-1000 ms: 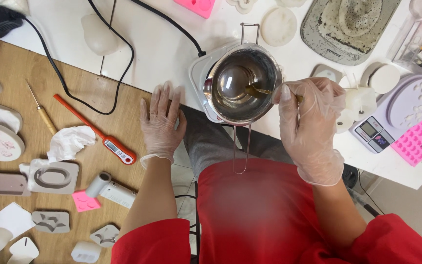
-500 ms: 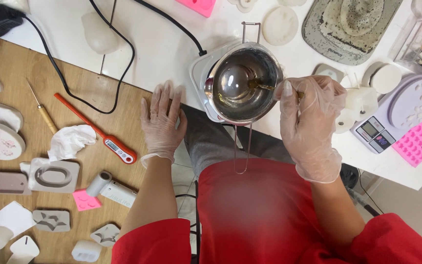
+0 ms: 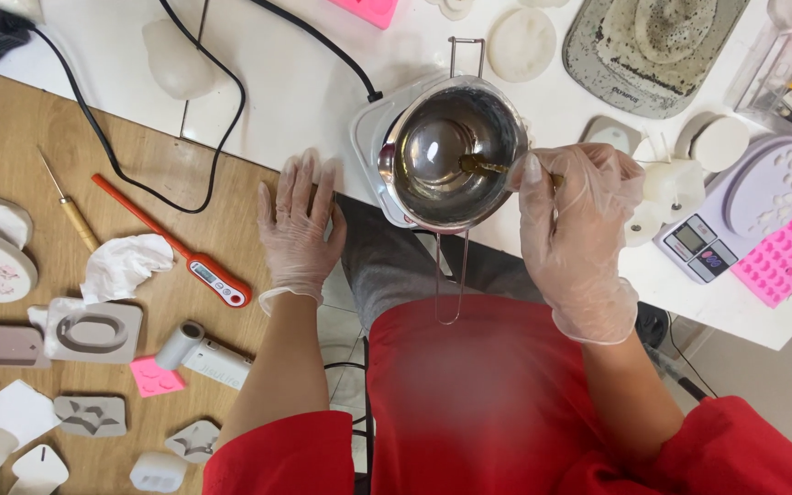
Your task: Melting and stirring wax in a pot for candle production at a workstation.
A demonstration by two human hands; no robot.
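Observation:
A steel melting pot (image 3: 492, 115) with a long wire handle sits on a small white hot plate (image 3: 370, 137) at the table's near edge, with clear liquid inside. My right hand (image 3: 575, 234), in a clear glove, holds a thin stirring stick (image 3: 483, 167) whose tip dips into the pot. My left hand (image 3: 300, 227), also gloved, lies flat with fingers spread on the wooden table, just left of the hot plate and touching nothing else.
A red probe thermometer (image 3: 171, 243), crumpled tissue (image 3: 121, 266), an awl (image 3: 66, 206) and several grey moulds (image 3: 93, 328) lie at left. A digital scale (image 3: 703, 243), pink silicone mould (image 3: 790, 257), white candles (image 3: 676, 183) and black cables (image 3: 222, 137) lie about the pot.
The stick's tip has shifted slightly inside the pot as my right hand stirs. My left hand stays flat on the table.

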